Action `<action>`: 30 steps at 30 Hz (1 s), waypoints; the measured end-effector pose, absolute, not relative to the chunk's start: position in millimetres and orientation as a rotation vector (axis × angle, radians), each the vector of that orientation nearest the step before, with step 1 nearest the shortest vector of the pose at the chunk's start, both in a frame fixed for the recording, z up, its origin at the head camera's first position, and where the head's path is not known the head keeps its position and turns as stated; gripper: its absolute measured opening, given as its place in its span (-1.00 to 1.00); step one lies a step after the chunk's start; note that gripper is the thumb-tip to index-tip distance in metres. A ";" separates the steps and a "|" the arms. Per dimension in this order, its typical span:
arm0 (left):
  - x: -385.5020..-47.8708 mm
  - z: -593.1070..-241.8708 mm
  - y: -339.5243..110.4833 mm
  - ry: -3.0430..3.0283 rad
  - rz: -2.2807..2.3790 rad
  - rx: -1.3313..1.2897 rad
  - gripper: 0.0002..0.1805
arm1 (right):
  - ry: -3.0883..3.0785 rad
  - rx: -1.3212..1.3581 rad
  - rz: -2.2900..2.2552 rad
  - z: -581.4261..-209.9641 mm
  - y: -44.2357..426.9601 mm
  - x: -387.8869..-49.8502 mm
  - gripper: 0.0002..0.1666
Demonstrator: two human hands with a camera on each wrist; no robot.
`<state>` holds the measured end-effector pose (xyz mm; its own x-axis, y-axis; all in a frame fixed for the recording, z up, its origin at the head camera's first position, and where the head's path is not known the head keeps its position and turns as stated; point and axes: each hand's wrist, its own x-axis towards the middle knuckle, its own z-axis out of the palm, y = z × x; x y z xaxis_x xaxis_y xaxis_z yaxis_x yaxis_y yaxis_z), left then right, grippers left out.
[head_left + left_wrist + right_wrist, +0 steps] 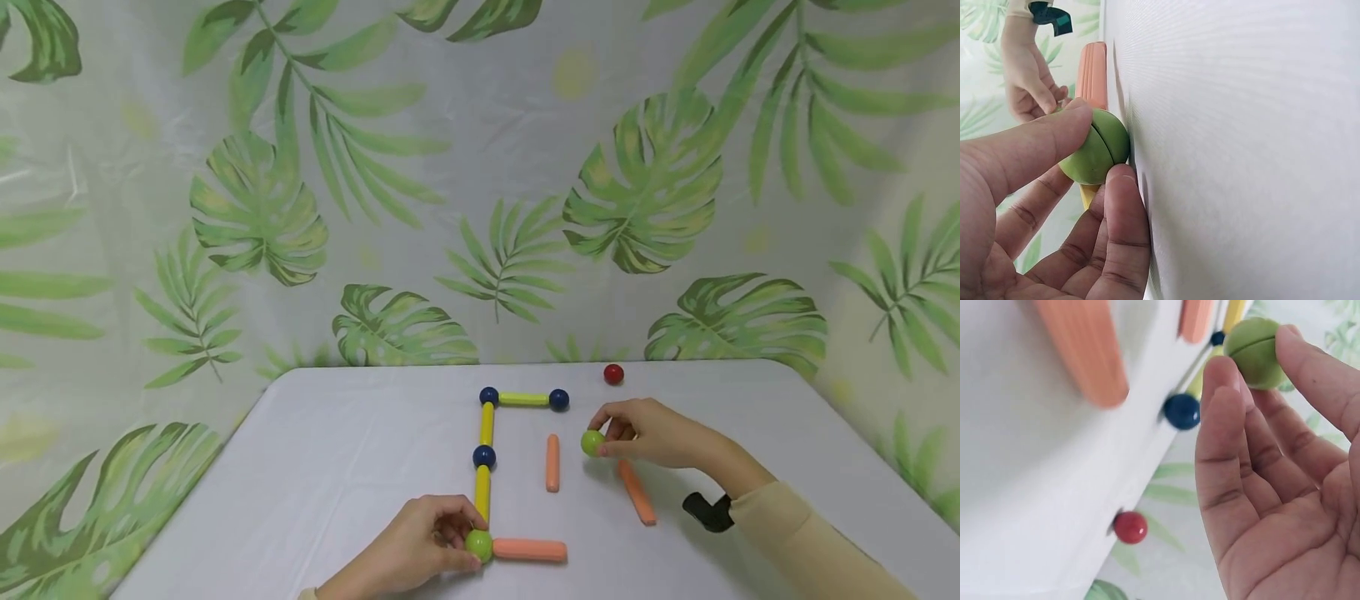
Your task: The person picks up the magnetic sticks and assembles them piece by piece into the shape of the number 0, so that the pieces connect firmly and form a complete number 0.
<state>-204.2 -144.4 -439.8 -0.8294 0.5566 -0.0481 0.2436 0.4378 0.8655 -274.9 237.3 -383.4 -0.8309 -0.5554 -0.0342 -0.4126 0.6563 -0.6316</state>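
Note:
My left hand (pixel 423 537) pinches a green ball (pixel 479 546) at the near corner of a joined shape of balls and rods. From that ball a coral rod (pixel 529 550) points right, while a yellow rod (pixel 483 496) runs back to a dark blue ball (pixel 484 457). Between thumb and fingers, my right hand (pixel 660 433) holds a second green ball (pixel 1255 353), with no rod attached to it. In the right wrist view, a loose coral rod (pixel 1088 350) lies on the table near this hand. Another loose coral rod (pixel 552 463) lies left of it.
Farther back, another yellow rod (pixel 487 425) meets a blue ball (pixel 489 396), then a yellow-green rod (pixel 524 400) and one more blue ball (pixel 558 400). A red ball (pixel 613 374) sits by the far edge of the white table (pixel 337 450). Behind hangs a leaf-patterned curtain (pixel 510 150).

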 end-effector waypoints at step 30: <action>-204.7 -437.9 -142.6 2.364 1.354 0.682 -0.69 | 2.359 -0.845 -0.990 -410.0 216.5 -214.7 -0.78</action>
